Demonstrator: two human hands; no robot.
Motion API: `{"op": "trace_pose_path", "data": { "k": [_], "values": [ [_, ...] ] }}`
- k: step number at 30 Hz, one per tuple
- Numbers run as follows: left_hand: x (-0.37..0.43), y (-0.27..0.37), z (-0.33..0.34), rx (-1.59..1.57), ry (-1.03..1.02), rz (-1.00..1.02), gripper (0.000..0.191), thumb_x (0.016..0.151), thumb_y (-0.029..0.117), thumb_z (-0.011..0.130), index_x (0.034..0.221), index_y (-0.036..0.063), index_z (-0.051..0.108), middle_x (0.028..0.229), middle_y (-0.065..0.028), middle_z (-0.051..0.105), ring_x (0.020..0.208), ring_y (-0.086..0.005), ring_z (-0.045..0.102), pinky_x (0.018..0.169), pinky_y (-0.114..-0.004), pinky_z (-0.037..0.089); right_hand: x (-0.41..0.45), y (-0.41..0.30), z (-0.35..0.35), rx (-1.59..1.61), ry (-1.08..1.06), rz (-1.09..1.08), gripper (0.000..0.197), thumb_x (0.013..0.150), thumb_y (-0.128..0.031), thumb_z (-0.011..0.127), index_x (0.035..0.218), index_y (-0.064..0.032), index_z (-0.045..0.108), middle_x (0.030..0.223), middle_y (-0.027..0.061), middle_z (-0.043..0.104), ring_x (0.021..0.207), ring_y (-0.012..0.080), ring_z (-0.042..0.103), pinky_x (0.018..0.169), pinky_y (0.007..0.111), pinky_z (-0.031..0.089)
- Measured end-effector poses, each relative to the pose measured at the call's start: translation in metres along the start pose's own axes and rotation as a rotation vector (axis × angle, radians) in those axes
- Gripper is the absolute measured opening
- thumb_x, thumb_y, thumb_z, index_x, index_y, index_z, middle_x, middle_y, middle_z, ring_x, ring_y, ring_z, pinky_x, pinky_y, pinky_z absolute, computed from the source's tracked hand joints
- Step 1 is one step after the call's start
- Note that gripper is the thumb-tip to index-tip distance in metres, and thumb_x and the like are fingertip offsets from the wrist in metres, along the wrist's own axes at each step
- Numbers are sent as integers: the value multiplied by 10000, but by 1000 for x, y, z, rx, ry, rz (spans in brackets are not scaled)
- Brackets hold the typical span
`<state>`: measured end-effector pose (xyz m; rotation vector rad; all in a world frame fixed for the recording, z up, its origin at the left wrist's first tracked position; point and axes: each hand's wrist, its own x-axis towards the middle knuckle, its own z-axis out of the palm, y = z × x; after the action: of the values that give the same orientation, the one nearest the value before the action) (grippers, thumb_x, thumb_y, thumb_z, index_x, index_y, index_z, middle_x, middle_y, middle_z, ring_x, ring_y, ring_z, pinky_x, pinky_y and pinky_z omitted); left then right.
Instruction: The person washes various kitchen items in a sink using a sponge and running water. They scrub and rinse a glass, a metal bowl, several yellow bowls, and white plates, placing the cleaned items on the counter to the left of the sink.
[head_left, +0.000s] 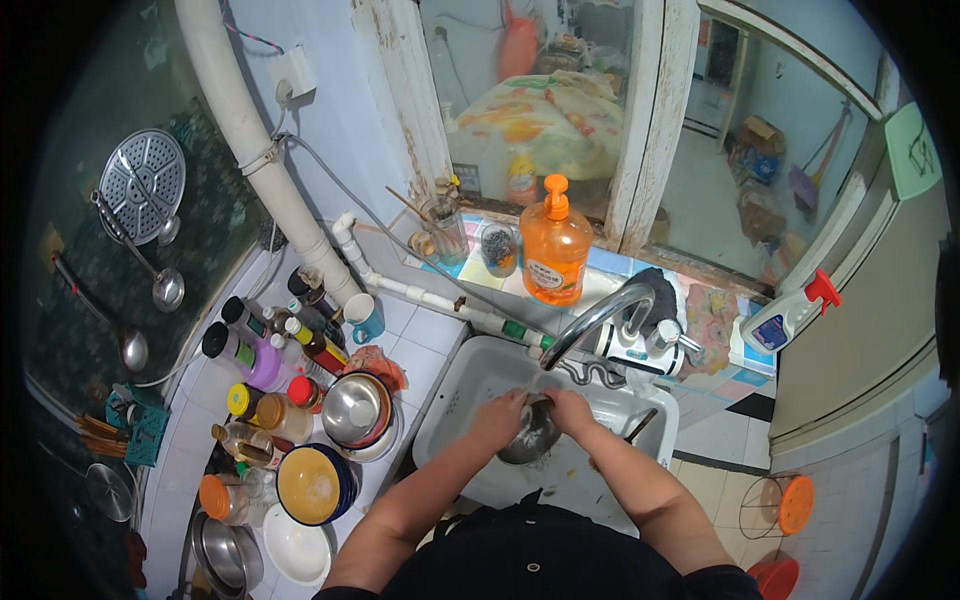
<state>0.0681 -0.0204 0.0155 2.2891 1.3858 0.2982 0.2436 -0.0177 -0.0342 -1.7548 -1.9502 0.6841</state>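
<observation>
A metal bowl (534, 435) is held over the white sink (457, 420), tilted, with water inside it. My left hand (501, 418) grips its left rim, and my right hand (568, 412) holds the rim on the right. Above both hands curves the chrome faucet (592, 319), its spout letting water run down by the bowl's far edge. Behind the bowl, the white faucet body (637, 351) bears a lever handle. A dark-handled utensil (641, 425) leans at the sink's right side. Small food scraps lie on the sink bottom.
Left of the sink, a tiled counter carries stacked metal bowls (352, 409), yellow enamel bowls (309, 485), a white bowl (297, 545) and several jars and bottles. On the ledge stand an orange pump bottle (555, 247), a glass (499, 250) and a spray bottle (784, 319). An orange stool (795, 505) is at right.
</observation>
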Motion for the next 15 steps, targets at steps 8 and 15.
{"op": "trace_pose_path", "data": {
  "k": [8, 15],
  "values": [
    [-1, -30, 26, -688, -202, -648, 489, 799, 230, 512, 1241, 47, 416, 980, -112, 620, 872, -320, 596, 838, -435, 430, -12, 32, 19, 911, 10, 719, 288, 777, -51, 464, 1036, 67, 506, 857, 230, 605, 784, 370, 623, 624, 449, 551],
    [-29, -5, 25, 343, 131, 366, 536, 753, 299, 617, 1219, 89, 454, 1123, -59, 571, 1075, -213, 509, 1030, -469, 205, -28, 33, 29, 1262, -155, 804, 247, 785, -41, 465, 1001, 75, 502, 800, 224, 598, 653, 310, 642, 511, 341, 553]
  ]
}}
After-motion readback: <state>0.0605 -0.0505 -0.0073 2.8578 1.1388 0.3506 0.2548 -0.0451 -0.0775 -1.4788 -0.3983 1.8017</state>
